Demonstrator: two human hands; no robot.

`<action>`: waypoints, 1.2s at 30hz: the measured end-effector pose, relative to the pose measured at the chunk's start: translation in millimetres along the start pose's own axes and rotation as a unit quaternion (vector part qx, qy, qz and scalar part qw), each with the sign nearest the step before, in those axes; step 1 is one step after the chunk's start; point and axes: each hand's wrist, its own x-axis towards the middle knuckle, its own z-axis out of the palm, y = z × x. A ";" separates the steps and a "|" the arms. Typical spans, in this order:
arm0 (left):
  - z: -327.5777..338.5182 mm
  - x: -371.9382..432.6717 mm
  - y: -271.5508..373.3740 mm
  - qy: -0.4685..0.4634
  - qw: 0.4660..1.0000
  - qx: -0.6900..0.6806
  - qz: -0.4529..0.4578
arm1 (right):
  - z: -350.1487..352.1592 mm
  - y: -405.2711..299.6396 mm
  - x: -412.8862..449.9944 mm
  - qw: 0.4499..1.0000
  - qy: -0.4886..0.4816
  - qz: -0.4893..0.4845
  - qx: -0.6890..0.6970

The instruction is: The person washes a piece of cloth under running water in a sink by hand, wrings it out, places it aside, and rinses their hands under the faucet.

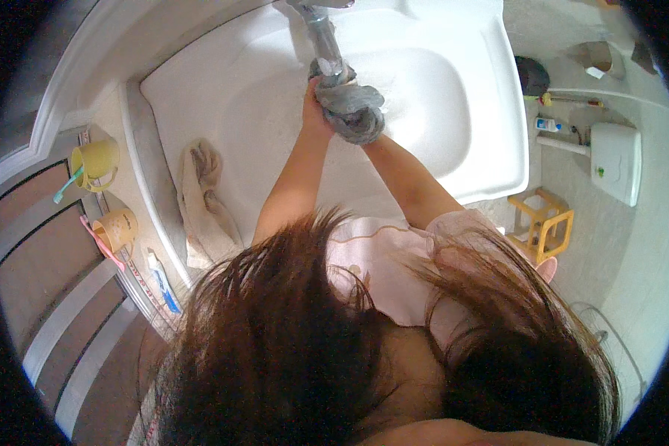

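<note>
A bunched, twisted grey cloth (pixel 354 108) hangs directly under the spout of the metal faucet (pixel 324 42), above the white washbasin (pixel 429 111). My left hand (pixel 315 111) grips the cloth along its left side. From the lower right, my right hand (pixel 372 142) reaches into the same cloth, which covers it nearly to the wrist; its fingers are hidden. The cloth looks wet, though running water cannot be made out clearly. Both forearms reach out over the basin's near part.
A crumpled beige cloth (pixel 203 206) lies on the basin's left rim. Farther left are a yellow cup (pixel 101 159) and an orange cup (pixel 117 231) with toothbrushes, and a toothpaste tube (pixel 163 281). At right are a wooden stool (pixel 541 223), a white cistern (pixel 615 161) and a bottle (pixel 546 125).
</note>
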 end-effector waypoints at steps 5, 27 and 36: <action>5.3 -7.3 6.8 0.045 0.999 0.029 0.004 | 13.8 -7.5 -7.5 0.999 -0.048 0.011 0.021; 5.6 0.4 -9.3 0.078 0.996 0.003 0.030 | -32.3 -26.6 -37.3 0.993 -0.051 0.008 0.107; -26.6 -34.7 29.9 0.079 0.941 0.325 0.058 | 23.1 -97.8 -47.5 0.990 -0.120 0.071 0.000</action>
